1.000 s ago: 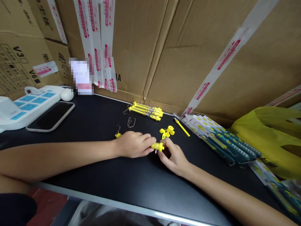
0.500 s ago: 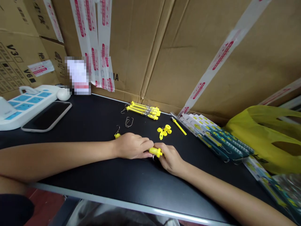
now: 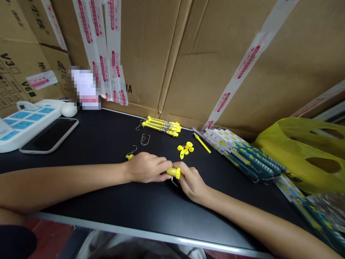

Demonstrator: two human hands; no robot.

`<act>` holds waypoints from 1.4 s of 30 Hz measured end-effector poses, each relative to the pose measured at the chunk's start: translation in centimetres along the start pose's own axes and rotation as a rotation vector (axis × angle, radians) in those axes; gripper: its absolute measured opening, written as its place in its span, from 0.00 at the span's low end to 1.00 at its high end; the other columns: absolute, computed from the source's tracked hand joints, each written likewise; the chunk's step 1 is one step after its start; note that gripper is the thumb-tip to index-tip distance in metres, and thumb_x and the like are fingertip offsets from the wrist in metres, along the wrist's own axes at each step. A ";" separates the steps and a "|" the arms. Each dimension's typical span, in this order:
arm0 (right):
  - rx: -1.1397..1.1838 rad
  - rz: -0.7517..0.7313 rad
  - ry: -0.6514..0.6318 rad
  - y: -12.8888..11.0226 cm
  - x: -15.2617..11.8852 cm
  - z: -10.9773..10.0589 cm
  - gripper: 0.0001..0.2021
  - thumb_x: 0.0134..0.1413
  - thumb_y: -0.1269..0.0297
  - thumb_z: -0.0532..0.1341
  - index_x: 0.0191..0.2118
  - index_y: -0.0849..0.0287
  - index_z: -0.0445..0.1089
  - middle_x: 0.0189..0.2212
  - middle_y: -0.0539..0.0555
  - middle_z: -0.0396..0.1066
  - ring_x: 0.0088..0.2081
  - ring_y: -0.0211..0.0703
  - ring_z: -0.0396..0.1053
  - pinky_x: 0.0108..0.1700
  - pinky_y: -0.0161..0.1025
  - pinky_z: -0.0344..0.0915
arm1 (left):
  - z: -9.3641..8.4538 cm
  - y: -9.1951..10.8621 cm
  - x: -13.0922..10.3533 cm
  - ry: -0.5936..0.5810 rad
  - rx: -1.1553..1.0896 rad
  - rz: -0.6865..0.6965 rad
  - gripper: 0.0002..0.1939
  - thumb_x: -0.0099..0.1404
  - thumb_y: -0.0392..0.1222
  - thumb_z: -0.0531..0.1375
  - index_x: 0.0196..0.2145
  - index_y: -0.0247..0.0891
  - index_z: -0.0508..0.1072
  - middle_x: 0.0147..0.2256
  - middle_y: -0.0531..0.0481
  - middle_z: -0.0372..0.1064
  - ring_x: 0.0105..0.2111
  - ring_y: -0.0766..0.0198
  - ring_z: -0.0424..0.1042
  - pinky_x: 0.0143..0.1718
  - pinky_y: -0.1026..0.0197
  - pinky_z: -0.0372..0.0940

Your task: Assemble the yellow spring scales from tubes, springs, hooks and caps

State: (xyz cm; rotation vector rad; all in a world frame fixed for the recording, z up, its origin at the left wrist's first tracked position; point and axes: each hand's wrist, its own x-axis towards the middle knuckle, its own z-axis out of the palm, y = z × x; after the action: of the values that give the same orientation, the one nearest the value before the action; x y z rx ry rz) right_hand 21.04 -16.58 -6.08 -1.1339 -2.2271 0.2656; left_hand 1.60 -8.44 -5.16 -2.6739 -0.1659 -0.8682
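My left hand [image 3: 148, 168] is closed around what looks like a spring scale, its body mostly hidden under my palm. Its thick yellow end [image 3: 174, 173] sticks out past my fingertips, and a yellow tip with a metal hook [image 3: 134, 148] shows beyond my wrist. Fingers of my right hand [image 3: 192, 182] are bent and pinched against the right side of that yellow end. A bent metal wire [image 3: 174, 182] hangs just below it, by my right fingers; what grips the wire is hidden. Beyond my hands lie small yellow plastic parts [image 3: 185, 151] and loose bent wires [image 3: 145, 139].
Several similar yellow scales [image 3: 161, 126] lie at the back edge, with a thin yellow rod [image 3: 202, 143] to their right. Packaged sets [image 3: 242, 154] and a yellow bag [image 3: 285, 151] occupy the right. A phone [image 3: 50, 135] and power strip [image 3: 29, 120] sit left. Cardboard [image 3: 151, 54] walls the back.
The view has shifted slightly, so everything sits a little further left. The yellow end has turned a bit in my fingers, and more of the bent wire shows below it.
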 end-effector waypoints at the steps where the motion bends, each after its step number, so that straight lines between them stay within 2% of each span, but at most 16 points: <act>1: 0.007 0.012 0.012 0.1 0.0 0.0 0.10 0.60 0.72 0.46 0.43 0.54 0.59 0.19 0.45 0.60 0.17 0.34 0.58 0.22 0.31 0.53 | 0.1 0.0 0.0 -0.008 -0.007 -0.025 0.17 0.71 0.48 0.42 0.35 0.36 0.64 0.26 0.54 0.68 0.23 0.68 0.70 0.22 0.66 0.57; 6: 0.144 0.080 0.095 0.6 0.2 0.5 0.08 0.62 0.70 0.46 0.43 0.54 0.57 0.22 0.46 0.61 0.20 0.34 0.59 0.24 0.31 0.56 | 0.0 0.3 0.6 -0.088 -0.083 -0.185 0.16 0.70 0.50 0.42 0.39 0.36 0.61 0.26 0.54 0.70 0.25 0.66 0.72 0.20 0.67 0.56; 10: 0.362 0.172 0.192 0.5 0.9 1.1 0.05 0.64 0.64 0.46 0.43 0.54 0.54 0.26 0.48 0.61 0.24 0.36 0.61 0.26 0.33 0.60 | -0.5 0.3 1.0 -0.177 -0.133 -0.282 0.14 0.70 0.50 0.44 0.41 0.37 0.59 0.28 0.54 0.71 0.26 0.64 0.73 0.20 0.67 0.57; 14: 0.380 0.149 0.215 0.6 1.6 1.3 0.06 0.64 0.60 0.47 0.41 0.55 0.57 0.28 0.50 0.61 0.25 0.36 0.60 0.26 0.34 0.60 | -1.0 0.1 0.9 -0.246 -0.161 -0.339 0.14 0.70 0.50 0.44 0.40 0.37 0.59 0.28 0.53 0.71 0.26 0.64 0.73 0.22 0.67 0.59; 17: 0.342 0.092 0.228 0.8 1.7 1.2 0.07 0.64 0.61 0.47 0.42 0.55 0.58 0.30 0.51 0.62 0.26 0.36 0.61 0.27 0.35 0.61 | -1.3 0.1 0.8 -0.262 -0.176 -0.333 0.14 0.70 0.49 0.44 0.39 0.37 0.60 0.28 0.53 0.70 0.26 0.64 0.72 0.22 0.67 0.60; 20: 0.355 0.118 0.222 0.9 1.5 1.2 0.07 0.64 0.61 0.47 0.42 0.55 0.58 0.30 0.51 0.61 0.25 0.35 0.61 0.25 0.34 0.62 | -1.5 0.1 1.1 -0.288 -0.189 -0.351 0.14 0.69 0.49 0.44 0.37 0.37 0.61 0.28 0.53 0.70 0.26 0.63 0.72 0.21 0.66 0.59; 24: 0.526 0.229 0.171 0.8 1.3 1.5 0.07 0.64 0.59 0.47 0.41 0.54 0.58 0.28 0.47 0.58 0.18 0.30 0.58 0.17 0.30 0.59 | -1.9 0.1 1.5 -0.354 -0.216 -0.381 0.12 0.69 0.49 0.46 0.36 0.39 0.60 0.25 0.56 0.69 0.22 0.63 0.70 0.19 0.66 0.54; 32: 0.886 0.364 0.128 -0.3 1.8 1.6 0.12 0.59 0.52 0.53 0.41 0.54 0.57 0.26 0.45 0.55 0.21 0.30 0.55 0.15 0.29 0.67 | -1.9 0.5 1.1 -0.389 -0.151 -0.363 0.11 0.70 0.48 0.46 0.37 0.38 0.59 0.28 0.54 0.71 0.25 0.63 0.72 0.18 0.67 0.54; 37: 0.895 0.399 0.150 -0.6 1.8 1.5 0.09 0.59 0.55 0.54 0.40 0.55 0.59 0.26 0.45 0.55 0.21 0.30 0.54 0.14 0.27 0.67 | -1.7 0.6 0.9 -0.386 -0.113 -0.364 0.11 0.70 0.48 0.46 0.38 0.38 0.60 0.29 0.53 0.71 0.25 0.63 0.72 0.18 0.68 0.55; 42: 0.843 0.426 0.140 -0.5 1.7 1.5 0.08 0.61 0.57 0.53 0.41 0.54 0.60 0.24 0.44 0.54 0.17 0.27 0.52 0.12 0.25 0.62 | -1.4 0.6 0.6 -0.377 -0.093 -0.374 0.11 0.70 0.49 0.46 0.39 0.39 0.60 0.29 0.54 0.71 0.25 0.63 0.72 0.19 0.67 0.55</act>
State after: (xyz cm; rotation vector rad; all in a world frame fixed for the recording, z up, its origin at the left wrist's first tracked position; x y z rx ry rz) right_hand 19.07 -15.38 -6.25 -1.0596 -1.4588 1.1337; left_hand 1.47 -9.47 -3.88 -2.9196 -0.7495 -0.4613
